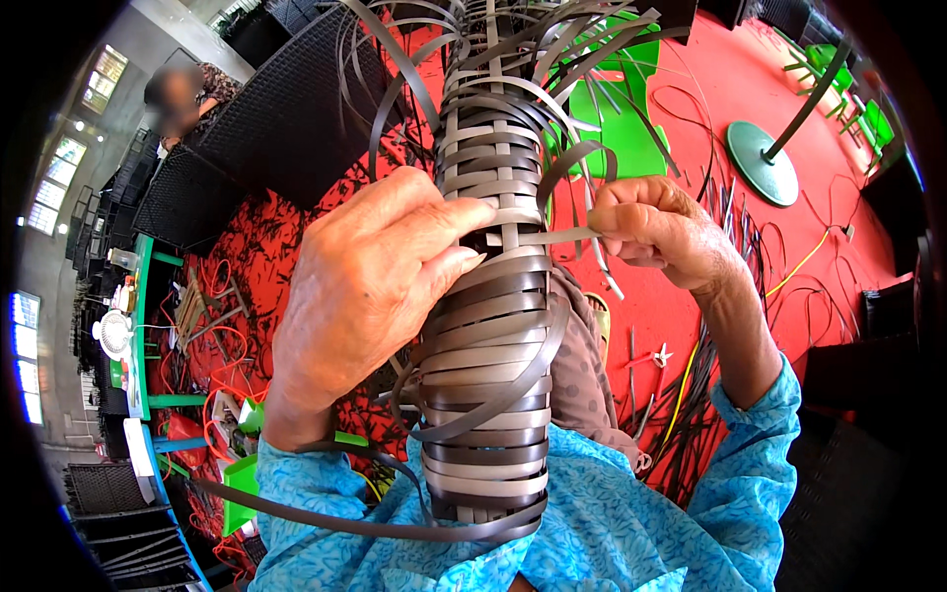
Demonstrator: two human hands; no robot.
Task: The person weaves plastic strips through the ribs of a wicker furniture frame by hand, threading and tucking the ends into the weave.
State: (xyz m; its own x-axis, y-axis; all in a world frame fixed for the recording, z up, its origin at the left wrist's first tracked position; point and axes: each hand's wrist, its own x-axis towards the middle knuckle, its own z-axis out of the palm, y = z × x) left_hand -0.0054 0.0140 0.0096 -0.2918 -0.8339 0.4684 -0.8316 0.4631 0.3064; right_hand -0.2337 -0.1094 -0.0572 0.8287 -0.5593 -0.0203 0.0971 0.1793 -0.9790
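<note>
A long frame wrapped in grey and dark flat weaving strips (483,370) runs from my lap away from me. My right hand (656,229), to the right of the frame, pinches the end of a light grey strip (557,237) that stretches across to the weave. On the left, my left hand (380,281) rests against the wrapped strips, its index finger and thumb apart near the crossing of the strips. Loose strip ends (582,59) fan out at the far end. One long dark strip (365,523) loops from the frame over my left forearm.
Under the far end stands a green plastic chair (626,118). Strip scraps cover the red floor (252,286); pliers (660,359) lie at the right. A round green stand base (762,163) is at the far right. Another person (187,99) is beside dark woven panels (296,109).
</note>
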